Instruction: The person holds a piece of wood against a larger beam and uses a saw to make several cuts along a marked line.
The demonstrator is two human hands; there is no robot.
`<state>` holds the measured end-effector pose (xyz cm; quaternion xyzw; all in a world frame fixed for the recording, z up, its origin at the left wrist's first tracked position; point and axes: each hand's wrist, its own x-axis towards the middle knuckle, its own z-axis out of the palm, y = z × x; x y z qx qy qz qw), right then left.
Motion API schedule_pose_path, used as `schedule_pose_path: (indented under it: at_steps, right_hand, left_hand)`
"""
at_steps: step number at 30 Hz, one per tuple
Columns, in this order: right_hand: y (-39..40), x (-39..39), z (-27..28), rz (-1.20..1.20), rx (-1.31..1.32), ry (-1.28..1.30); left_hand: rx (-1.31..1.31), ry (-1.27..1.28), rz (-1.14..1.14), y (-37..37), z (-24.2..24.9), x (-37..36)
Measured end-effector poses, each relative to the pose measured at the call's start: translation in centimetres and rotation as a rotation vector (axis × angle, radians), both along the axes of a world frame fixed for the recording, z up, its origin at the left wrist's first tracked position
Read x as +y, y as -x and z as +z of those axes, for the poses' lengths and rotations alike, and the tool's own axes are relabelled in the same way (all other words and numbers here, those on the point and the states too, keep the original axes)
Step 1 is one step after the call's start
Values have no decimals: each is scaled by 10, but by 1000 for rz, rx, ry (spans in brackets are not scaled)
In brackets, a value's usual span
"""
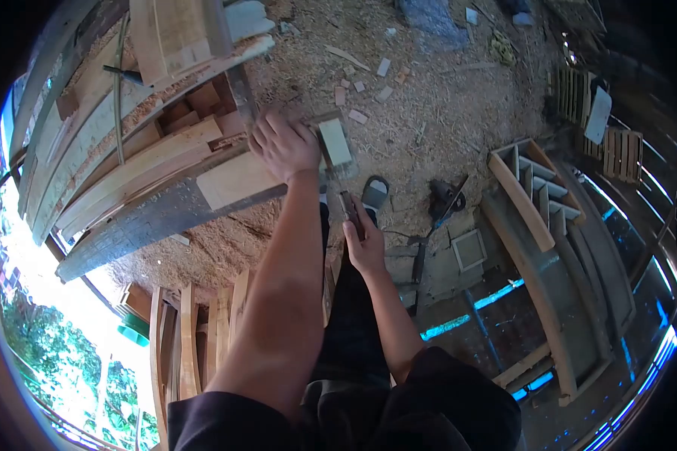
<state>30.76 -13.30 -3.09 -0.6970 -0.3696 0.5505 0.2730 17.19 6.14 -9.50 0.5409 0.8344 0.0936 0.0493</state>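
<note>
My left hand [284,144] lies palm down with its fingers spread over the end of a pale wooden board [237,180] on the bench. Beside its fingertips is a dark upright bar [241,94]. A small pale block [335,143] sits just right of that hand, at the bench end. Lower down, my right hand [365,244] is closed around the dark handle of a hand tool [347,204]. Its narrow metal part points up toward the block; I cannot tell the tool's exact kind.
Planks and curved timbers [98,128] are stacked on the bench at left. Wood scraps [357,116] and shavings cover the ground ahead. A sandalled foot [374,193] shows below the block. To the right stands a curved wooden frame [538,278]; upright boards [190,338] stand at lower left.
</note>
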Motion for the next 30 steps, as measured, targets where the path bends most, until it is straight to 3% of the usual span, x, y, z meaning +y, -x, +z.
schedule_pose_path:
  at_steps: [3, 6, 9, 12, 15, 18, 21, 24, 27, 30]
  right_hand:
    - [12, 55, 18, 47, -45, 108]
    - [22, 65, 23, -14, -18, 85]
    - [1, -10, 11, 57, -182, -106]
    - [-13, -21, 15, 41, -128, -106]
    - [11, 45, 11, 17, -73, 120]
    - [22, 66, 14, -83, 15, 27]
    - [-1, -17, 21, 16, -127, -68]
    - [-14, -27, 16, 3, -80, 40]
    - [16, 57, 11, -17, -57, 104]
    - [18, 57, 15, -61, 1, 158]
  left_hand:
    - [-36, -88, -68, 1, -5, 5]
    - [-72, 56, -83, 3, -3, 4]
    - [-114, 110, -94, 1, -1, 5]
    - [-125, 94, -78, 1, -7, 4]
    - [-151, 111, -60, 1, -8, 2]
    - [-162, 180, -50, 2, -6, 0]
    - [-171, 151, -75, 1, -8, -1]
    - [-178, 103, -96, 1, -8, 0]
    - [-188, 142, -99, 2, -4, 1]
    - [-189, 139, -96, 0, -4, 0]
